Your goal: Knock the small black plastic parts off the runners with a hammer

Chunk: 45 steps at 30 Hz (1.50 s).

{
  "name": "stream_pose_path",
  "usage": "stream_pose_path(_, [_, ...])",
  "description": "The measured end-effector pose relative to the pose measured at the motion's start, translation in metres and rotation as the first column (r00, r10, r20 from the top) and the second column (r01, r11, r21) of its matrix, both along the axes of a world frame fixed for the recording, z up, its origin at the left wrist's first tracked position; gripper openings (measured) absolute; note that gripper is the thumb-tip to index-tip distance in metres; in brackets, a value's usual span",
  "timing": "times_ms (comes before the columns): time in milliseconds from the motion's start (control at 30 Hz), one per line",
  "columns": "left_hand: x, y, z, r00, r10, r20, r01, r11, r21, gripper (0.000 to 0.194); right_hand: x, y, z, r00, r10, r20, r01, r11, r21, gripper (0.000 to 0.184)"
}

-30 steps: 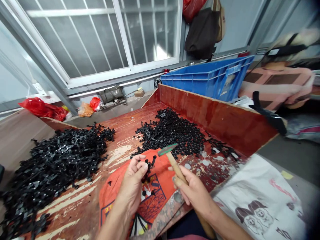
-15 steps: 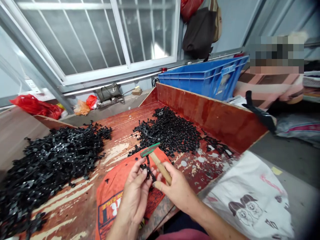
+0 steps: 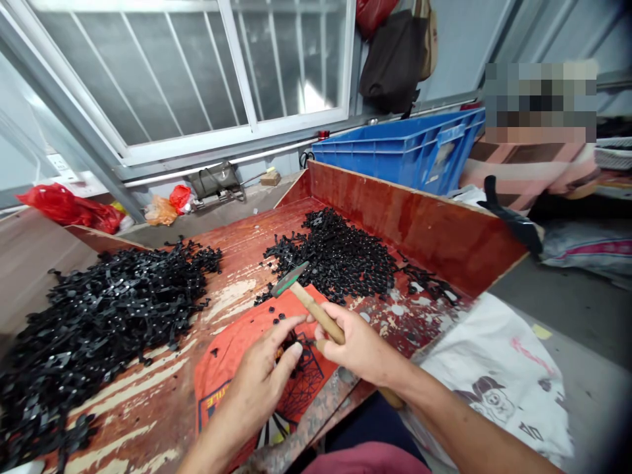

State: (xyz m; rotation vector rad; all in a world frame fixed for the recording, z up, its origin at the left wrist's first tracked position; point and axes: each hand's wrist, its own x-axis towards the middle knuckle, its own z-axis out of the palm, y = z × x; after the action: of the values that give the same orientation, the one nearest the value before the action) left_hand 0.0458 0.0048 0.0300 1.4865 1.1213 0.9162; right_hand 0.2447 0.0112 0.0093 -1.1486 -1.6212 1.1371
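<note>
My right hand (image 3: 356,347) is wrapped round the wooden handle of a small hammer (image 3: 307,300), its green head raised over an orange printed cloth (image 3: 232,359). My left hand (image 3: 259,378) rests on that cloth, fingers pinched on a small black plastic part (image 3: 292,342) that lies between both hands. A few loose black bits dot the cloth. A big heap of black plastic strips (image 3: 106,309) lies to the left. A second heap of smaller black pieces (image 3: 340,257) lies beyond the hammer.
The red wooden table (image 3: 247,250) has a raised board wall (image 3: 424,227) on its right side. A blue crate (image 3: 405,153) stands behind it. A white printed sack (image 3: 488,388) hangs at the near right. Another person sits at the far right. Bags lie under the barred window.
My left hand came down from its raised position onto the cloth with the black part. The hammer swung left and its head rose a little; both hands drew together.
</note>
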Motion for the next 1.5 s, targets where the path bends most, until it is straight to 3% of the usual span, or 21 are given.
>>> stream_pose_path(67, [0.004, 0.003, 0.003, 0.993, -0.090, -0.080, 0.087, 0.996, -0.030, 0.028, -0.003, 0.001, 0.004, 1.000, 0.028, 0.006, -0.028, 1.000, 0.005, 0.020])
stream_pose_path(167, [0.005, 0.007, -0.001, 0.985, -0.171, -0.012, 0.165, 0.963, -0.214, 0.020, -0.009, 0.002, 0.007, 0.999, 0.037, 0.004, -0.037, 0.999, 0.003, 0.014])
stream_pose_path(300, [-0.022, 0.022, -0.008, 0.993, -0.039, 0.109, 0.076, 0.927, -0.366, 0.023, -0.007, 0.001, 0.000, 1.000, -0.025, -0.005, 0.024, 0.999, -0.023, 0.011])
stream_pose_path(400, [-0.054, 0.040, -0.011, 0.990, 0.118, 0.074, -0.089, 0.946, -0.310, 0.026, 0.008, -0.002, -0.017, 0.993, -0.113, 0.030, 0.115, 0.991, -0.071, 0.023])
stream_pose_path(500, [-0.072, 0.059, -0.020, 0.976, 0.195, -0.093, -0.212, 0.947, -0.242, 0.031, 0.022, -0.007, -0.039, 0.988, -0.131, 0.076, 0.140, 0.983, -0.118, 0.026])
stream_pose_path(600, [-0.070, 0.077, -0.037, 0.943, 0.254, -0.216, -0.291, 0.944, -0.157, 0.033, 0.028, -0.012, -0.054, 0.985, -0.121, 0.119, 0.136, 0.983, -0.122, 0.024])
stream_pose_path(700, [-0.060, 0.096, -0.053, 0.924, 0.294, -0.244, -0.327, 0.939, -0.106, 0.035, 0.029, -0.014, -0.060, 0.982, -0.118, 0.149, 0.136, 0.984, -0.116, 0.020])
stream_pose_path(900, [-0.051, 0.122, -0.070, 0.921, 0.262, -0.288, -0.298, 0.951, -0.087, 0.042, 0.028, -0.012, -0.062, 0.975, -0.126, 0.180, 0.148, 0.983, -0.112, 0.016])
stream_pose_path(1200, [-0.054, 0.129, -0.084, 0.893, 0.276, -0.356, -0.309, 0.950, -0.039, 0.038, 0.029, -0.014, -0.062, 0.962, -0.097, 0.257, 0.125, 0.987, -0.096, 0.022])
stream_pose_path(1500, [-0.057, 0.129, -0.087, 0.880, 0.322, -0.349, -0.337, 0.941, 0.020, 0.033, 0.017, 0.011, -0.030, 0.926, -0.081, 0.369, 0.082, 0.997, 0.012, 0.041])
